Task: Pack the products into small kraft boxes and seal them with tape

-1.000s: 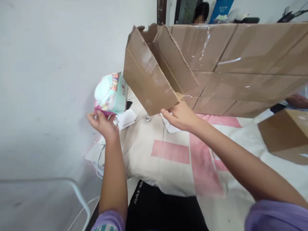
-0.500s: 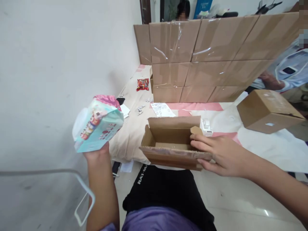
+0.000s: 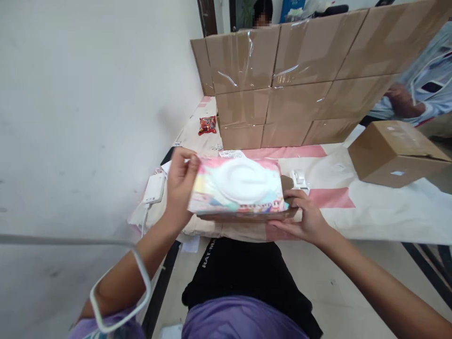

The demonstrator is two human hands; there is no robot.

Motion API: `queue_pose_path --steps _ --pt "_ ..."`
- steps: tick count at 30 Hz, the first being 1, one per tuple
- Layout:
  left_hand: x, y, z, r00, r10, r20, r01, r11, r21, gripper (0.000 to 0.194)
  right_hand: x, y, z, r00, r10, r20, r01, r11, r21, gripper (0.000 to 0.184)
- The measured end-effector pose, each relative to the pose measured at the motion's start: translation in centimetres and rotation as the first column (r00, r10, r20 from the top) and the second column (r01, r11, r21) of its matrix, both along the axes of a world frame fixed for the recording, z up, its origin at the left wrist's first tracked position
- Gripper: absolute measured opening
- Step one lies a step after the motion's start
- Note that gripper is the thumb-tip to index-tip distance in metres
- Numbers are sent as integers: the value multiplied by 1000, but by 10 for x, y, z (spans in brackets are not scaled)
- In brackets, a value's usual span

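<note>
Far left of the wipes packet (image 3: 243, 183), a thin white tube or cord (image 3: 88, 242) runs in from the side and bends into a loop, crossing in front of the left forearm. Nearer the packet, on its left, a boxy white device (image 3: 154, 188) lies on the pink-and-pale cloth (image 3: 328, 223), with a cord hanging down from it.

The left hand (image 3: 181, 186) is at the packet's left end, its fingers closed down on the upper corner and gripping it. Beyond the packet, toward its left, lies a shiny red packet (image 3: 207, 125).

The wipes packet itself is tilted lid up, directly over the small carton (image 3: 243, 218), hiding most of it (how far the packet sits inside, I cannot tell). A printed sheet (image 3: 231, 154) shows just behind the packet, and farther behind it stands a taped cardboard wall (image 3: 300, 84), with the top of a person's head (image 3: 263, 9) past its upper edge.

The right hand (image 3: 307, 216) is just off the packet's right end, thumb low and fingers above, holding the carton's end in a loose pinch. Right of the packet, beyond that hand, is a small white gadget (image 3: 299, 181); farther right, a larger brown box (image 3: 399, 153). Behind that box, well right of the packet, another person's hand (image 3: 402, 100) shows beside a pale blue sleeve (image 3: 429, 106).
</note>
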State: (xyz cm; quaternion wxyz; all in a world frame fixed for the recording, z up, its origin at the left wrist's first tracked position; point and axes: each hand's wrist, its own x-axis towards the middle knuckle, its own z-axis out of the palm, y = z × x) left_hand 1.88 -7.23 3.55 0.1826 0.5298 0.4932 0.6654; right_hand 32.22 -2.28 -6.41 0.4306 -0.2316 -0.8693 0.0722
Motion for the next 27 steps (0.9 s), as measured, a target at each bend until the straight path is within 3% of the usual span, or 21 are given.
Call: queue_pose_path --steps 3,5,8,12,14,15,16,19,20,21,23,25,27 --pt "11 16 -7 941 -91 -325 39 986 -164 25 -7 6 -9 991 -21 -129 17 999 -36 53" --pt "11 27 -12 877 -224 -425 104 952 -288 23 -10 10 -16 979 -32 -201 20 998 -61 55" --pt "8 39 -16 802 -410 -435 205 872 -444 20 -12 14 -28 962 -17 -273 -9 995 -95 59" --pt "3 49 -22 799 -474 -370 304 849 -432 24 -13 16 -42 941 -54 -335 9 991 -134 65" --pt "-2 56 -29 761 -504 -408 319 839 -441 23 -15 17 -45 934 -67 -350 27 993 -118 68" --pt "-5 61 -33 694 -531 -486 302 827 -474 21 -15 17 -46 934 -70 -350 34 994 -108 69" --pt "-9 65 -38 576 -563 -594 265 815 -515 19 -16 17 -47 933 -75 -352 43 994 -99 69" --pt "-15 73 -46 19 -562 -827 87 825 -559 20 -17 17 -48 930 -104 -353 75 993 -95 66" --pt "-15 74 -46 -137 -526 -839 42 843 -536 21 -17 16 -48 929 -112 -351 82 992 -101 63" --pt "-14 74 -45 -245 -490 -837 9 862 -507 21 -17 15 -48 930 -117 -348 84 991 -108 61" --pt "-10 73 -40 -343 -443 -828 -34 887 -460 21 -17 13 -48 929 -118 -352 79 989 -124 57" --pt "-3 71 -34 -339 -449 -827 -32 884 -467 23 -19 12 -49 921 -110 -373 69 990 -120 54" --pt "2 70 -31 -294 -513 -806 -10 845 -534 30 -23 11 -51 912 -98 -398 69 994 -87 55"
